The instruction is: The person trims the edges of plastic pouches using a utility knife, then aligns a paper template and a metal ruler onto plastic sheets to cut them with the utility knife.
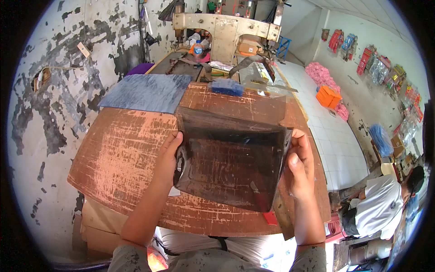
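Observation:
A dark, see-through plastic sheet point(231, 158) is stretched between my two hands above the worn brown table point(122, 149). My left hand point(169, 148) pinches its left edge, thumb on top. On the opposite side my right hand point(301, 163) grips the right edge with curled fingers. The sheet's near part sags toward me, and its surface is glossy. Through it I see a knife-like tool, whose red end point(271, 218) sticks out below the sheet. Beside that lies a long metal strip point(284, 215), like a ruler, running under my right forearm.
A bluish sheet point(147, 93) lies at the table's far left, with a stack of blue plastic pieces point(227, 87) beyond my hands. A large cream-coloured machine point(224, 34) stands at the back. To the right, a person in a white shirt point(378, 204) sits low.

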### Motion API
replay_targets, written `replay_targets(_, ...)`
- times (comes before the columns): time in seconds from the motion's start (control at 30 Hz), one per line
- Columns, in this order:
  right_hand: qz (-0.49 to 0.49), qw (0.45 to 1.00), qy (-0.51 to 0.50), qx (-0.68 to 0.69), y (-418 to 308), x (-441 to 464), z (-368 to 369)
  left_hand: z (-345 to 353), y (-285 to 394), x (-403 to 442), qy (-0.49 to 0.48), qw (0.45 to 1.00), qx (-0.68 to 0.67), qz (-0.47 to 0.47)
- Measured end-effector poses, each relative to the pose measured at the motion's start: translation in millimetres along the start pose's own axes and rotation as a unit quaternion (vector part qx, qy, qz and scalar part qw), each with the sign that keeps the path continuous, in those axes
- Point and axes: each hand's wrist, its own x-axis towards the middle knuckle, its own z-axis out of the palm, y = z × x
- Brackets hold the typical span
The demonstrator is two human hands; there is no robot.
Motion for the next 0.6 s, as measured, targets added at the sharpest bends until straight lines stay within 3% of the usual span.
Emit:
replay_targets(0.17,0.008,1.000,-0.006,-0.022,-3,-2,5,-14,-9,6,-0.045,0.997,-0.058,-0.029)
replay_targets(0.6,0.025,0.999,-0.019,-0.007,1,2,6,-21,4,-6,-0.029,0.996,-0.048,-0.067)
